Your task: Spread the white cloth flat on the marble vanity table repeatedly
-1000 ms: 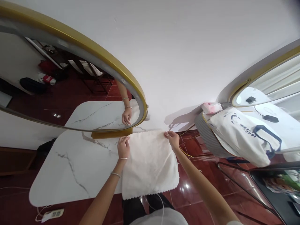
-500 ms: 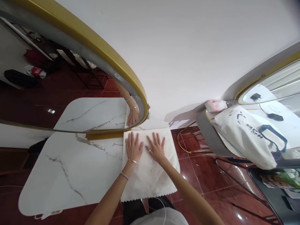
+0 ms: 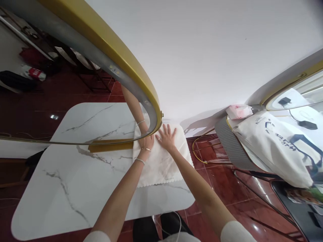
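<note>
A white cloth (image 3: 158, 168) with a scalloped edge lies on the right part of a white marble-patterned table (image 3: 88, 188). My left hand (image 3: 147, 144) rests flat on the cloth near its left edge; most of its fingers are hidden behind the gold mirror rim, the thumb side showing. To its right, my right hand (image 3: 166, 138) presses flat on the far part of the cloth, fingers spread, a ring on one finger. Neither hand grips anything. Small wrinkles run across the cloth between my arms.
A large round mirror with a gold frame (image 3: 131, 64) hangs low over the table's back left, close to my left hand. At the right, a second table carries a white printed bag (image 3: 272, 144) and a tissue pack (image 3: 239, 111). A dark chair (image 3: 290, 201) stands near it.
Both hands have slid forward toward the wall, and the cloth has shifted with them, baring the table's near edge. My left fingers have passed behind the mirror rim.
</note>
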`<state>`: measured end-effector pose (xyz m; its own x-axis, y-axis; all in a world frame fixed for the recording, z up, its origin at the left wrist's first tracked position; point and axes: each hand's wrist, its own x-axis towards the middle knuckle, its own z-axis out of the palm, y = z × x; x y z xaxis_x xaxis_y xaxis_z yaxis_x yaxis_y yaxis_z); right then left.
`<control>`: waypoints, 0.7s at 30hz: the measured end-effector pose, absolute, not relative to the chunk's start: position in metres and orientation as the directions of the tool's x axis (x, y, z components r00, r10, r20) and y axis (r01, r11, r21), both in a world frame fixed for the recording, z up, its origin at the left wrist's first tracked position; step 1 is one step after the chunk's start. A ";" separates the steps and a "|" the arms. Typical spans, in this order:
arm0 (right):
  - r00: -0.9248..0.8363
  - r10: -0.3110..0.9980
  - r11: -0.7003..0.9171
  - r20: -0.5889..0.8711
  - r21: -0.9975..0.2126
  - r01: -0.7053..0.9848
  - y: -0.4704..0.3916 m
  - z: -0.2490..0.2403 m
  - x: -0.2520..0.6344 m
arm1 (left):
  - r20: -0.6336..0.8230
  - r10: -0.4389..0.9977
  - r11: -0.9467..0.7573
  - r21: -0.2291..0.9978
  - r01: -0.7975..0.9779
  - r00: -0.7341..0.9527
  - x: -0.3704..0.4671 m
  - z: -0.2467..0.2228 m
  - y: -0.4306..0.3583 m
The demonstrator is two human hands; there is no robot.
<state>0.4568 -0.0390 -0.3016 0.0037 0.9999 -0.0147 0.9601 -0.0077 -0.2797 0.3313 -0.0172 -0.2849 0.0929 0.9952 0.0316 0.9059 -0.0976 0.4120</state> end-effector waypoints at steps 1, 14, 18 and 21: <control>0.019 1.000 -0.021 -0.009 -0.280 0.960 -0.044 -0.302 0.455 | 0.043 0.990 -0.139 0.401 0.906 0.133 0.330 -0.286 -0.027; 0.053 0.994 -0.027 0.097 -0.256 0.966 -0.119 -0.314 0.457 | 0.184 0.969 -0.212 0.265 0.941 0.166 0.311 -0.299 -0.111; 0.074 0.995 -0.053 0.064 -0.289 0.956 -0.063 -0.307 0.484 | 0.067 0.986 -0.164 0.292 0.942 0.150 0.344 -0.294 -0.045; 0.106 0.993 -0.087 0.041 -0.337 0.938 -0.042 -0.299 0.504 | 0.047 0.984 -0.178 0.331 0.927 0.172 0.358 -0.292 -0.016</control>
